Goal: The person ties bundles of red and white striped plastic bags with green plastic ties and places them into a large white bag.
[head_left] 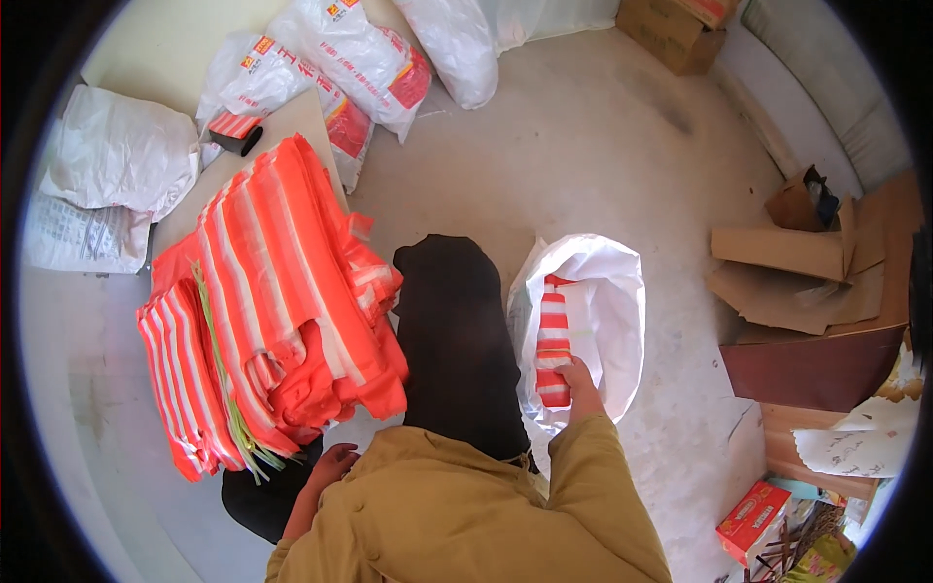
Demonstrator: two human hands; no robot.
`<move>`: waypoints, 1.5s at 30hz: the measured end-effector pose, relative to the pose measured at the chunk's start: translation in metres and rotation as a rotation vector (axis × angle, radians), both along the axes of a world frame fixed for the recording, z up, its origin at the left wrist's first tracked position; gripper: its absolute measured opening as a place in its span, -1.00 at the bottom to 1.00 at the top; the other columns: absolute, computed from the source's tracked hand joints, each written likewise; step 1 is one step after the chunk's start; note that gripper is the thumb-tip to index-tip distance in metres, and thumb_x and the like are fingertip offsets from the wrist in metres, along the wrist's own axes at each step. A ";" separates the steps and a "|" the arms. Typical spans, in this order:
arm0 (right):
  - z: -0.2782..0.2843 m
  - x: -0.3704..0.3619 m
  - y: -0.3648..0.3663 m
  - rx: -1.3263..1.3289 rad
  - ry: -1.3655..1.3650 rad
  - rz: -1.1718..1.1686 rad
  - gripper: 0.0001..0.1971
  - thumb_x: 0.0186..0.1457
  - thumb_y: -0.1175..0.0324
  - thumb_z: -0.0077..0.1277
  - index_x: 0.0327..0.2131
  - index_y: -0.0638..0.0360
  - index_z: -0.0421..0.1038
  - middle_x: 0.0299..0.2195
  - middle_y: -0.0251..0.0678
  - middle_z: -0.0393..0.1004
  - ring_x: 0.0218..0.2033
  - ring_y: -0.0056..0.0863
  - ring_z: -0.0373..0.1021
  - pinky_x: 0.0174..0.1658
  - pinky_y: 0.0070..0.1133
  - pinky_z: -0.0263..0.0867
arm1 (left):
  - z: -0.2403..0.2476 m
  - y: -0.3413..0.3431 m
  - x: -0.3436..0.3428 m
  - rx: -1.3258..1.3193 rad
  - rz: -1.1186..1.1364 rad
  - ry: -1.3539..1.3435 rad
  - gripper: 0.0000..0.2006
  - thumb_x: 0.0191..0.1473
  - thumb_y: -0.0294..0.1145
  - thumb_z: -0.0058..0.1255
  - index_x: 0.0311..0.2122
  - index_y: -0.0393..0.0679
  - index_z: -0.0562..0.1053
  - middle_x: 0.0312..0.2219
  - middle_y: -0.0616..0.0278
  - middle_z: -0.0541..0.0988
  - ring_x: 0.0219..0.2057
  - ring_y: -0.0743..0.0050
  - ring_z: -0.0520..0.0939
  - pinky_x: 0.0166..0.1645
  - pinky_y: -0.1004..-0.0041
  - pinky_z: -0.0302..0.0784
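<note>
My right hand [580, 381] reaches into an upright white sack [617, 340] on my right. Its fingers are closed on a folded bundle of red-and-white striped plastic bags [553, 340], which stands along the sack's left inner wall. My left hand [335, 462] rests by my left thigh with no object in it, its fingers loosely laid out. In front of that hand lies a large stack of flat red-and-white striped bags [277, 282], with a smaller striped pile [185, 379] at its left. Thin green strands [225, 379] lie across the stack, hanging over its near edge.
Several filled white plastic sacks [340, 58] lean at the far left. A small striped roll with a black end [236, 131] lies beside them. Opened cardboard [787, 272] sits on a dark red piece of furniture [816, 369] at right. A red box [753, 522] is below it.
</note>
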State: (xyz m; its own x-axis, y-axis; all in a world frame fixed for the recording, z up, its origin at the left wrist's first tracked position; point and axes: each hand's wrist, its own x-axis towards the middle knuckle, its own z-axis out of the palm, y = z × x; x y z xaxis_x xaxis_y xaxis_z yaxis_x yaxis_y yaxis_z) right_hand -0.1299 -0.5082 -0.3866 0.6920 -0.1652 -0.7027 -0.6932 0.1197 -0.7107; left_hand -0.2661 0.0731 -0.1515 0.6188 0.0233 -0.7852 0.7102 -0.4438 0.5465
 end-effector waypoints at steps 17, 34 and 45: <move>0.013 0.019 -0.025 -0.159 -0.074 -0.105 -0.41 -0.03 0.62 0.05 0.16 0.24 0.29 -0.10 -0.17 0.53 -0.15 -0.27 0.50 -0.05 -0.36 0.48 | -0.022 0.006 -0.010 0.080 -0.106 -0.044 -0.56 0.14 -0.19 0.16 0.08 -0.16 0.44 -0.26 0.19 0.63 -0.27 0.47 0.63 -0.11 0.52 0.52; -0.013 -0.005 -0.018 -0.617 0.376 0.002 -0.54 -0.09 0.41 0.12 -0.01 0.02 0.45 0.08 -0.11 0.38 0.07 -0.08 0.36 0.05 -0.13 0.35 | -0.011 -0.007 -0.004 0.097 -0.142 -0.017 -0.49 0.06 -0.15 0.24 0.08 -0.12 0.43 -0.26 0.22 0.64 -0.21 0.47 0.65 -0.07 0.49 0.52; 0.035 0.001 0.006 -0.021 0.099 -0.960 -0.48 -0.01 0.48 0.02 0.09 0.24 0.22 -0.03 -0.10 0.42 -0.15 -0.21 0.46 -0.29 -0.34 0.47 | -0.021 -0.001 -0.012 0.079 -0.173 -0.044 -0.49 0.05 -0.20 0.24 0.08 -0.15 0.42 -0.25 0.20 0.65 -0.21 0.42 0.66 -0.07 0.47 0.52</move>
